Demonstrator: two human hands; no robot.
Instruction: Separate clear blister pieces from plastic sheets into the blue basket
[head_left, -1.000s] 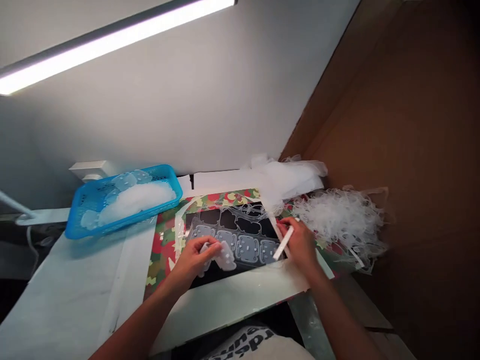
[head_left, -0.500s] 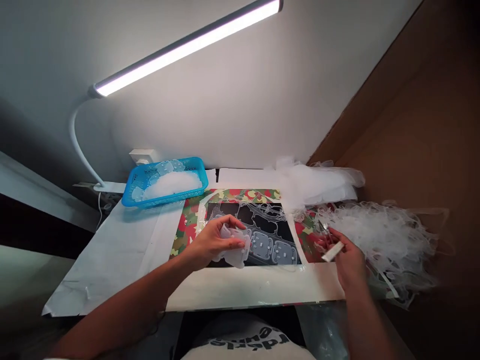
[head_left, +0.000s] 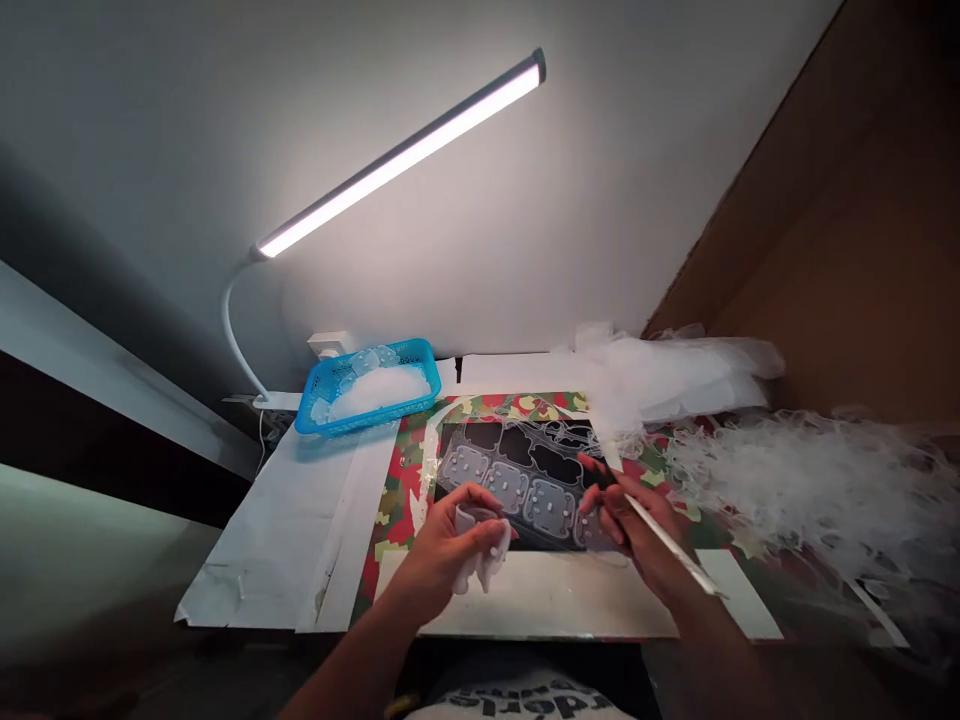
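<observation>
A clear moulded sheet (head_left: 526, 472) lies flat on a black backing (head_left: 555, 462) at the lower centre of the frame, on a white-covered counter (head_left: 259, 560). Its long axis runs left to right across the picture, tipping slightly downward toward the right, with a row of four moulded panels (head_left: 550, 508) along its near side. The person's right hand (head_left: 643, 530) is the closer to the row, its foremost fingers over the right-hand end and partly hiding the last panel; whether they touch it cannot be told. That hand also holds a slim white stick (head_left: 675, 555), slanting from the fingers toward the lower right. The left hand (head_left: 446, 555), below the row's left half, pinches a bunch of loose translucent pieces (head_left: 480, 572), with the panels lying just beyond, toward the top of the frame. A blue basket (head_left: 360, 418) sits well apart at centre left; a heap of curled scraps (head_left: 772, 480) spreads at right.
</observation>
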